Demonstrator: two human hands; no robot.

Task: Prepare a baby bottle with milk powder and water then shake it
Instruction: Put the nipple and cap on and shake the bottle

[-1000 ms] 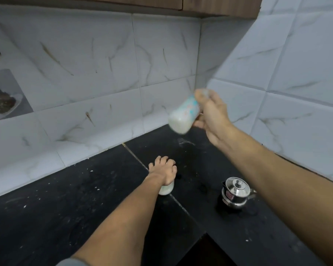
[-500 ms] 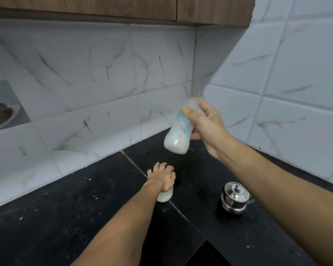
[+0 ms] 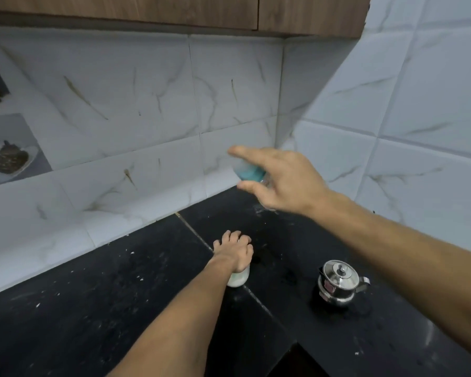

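Right hand (image 3: pixel 288 183) is holding the baby bottle (image 3: pixel 250 173) in the air near the tiled corner, above the black countertop (image 3: pixel 93 308), with forefinger and thumb clamped around it. The bottle is blurred and only a teal section is showing. Left hand (image 3: pixel 235 251) is gripping the top of a small white container (image 3: pixel 239 279) standing on the countertop, fingers curled over it. A lidded steel pot (image 3: pixel 337 281) is sitting well apart on the right.
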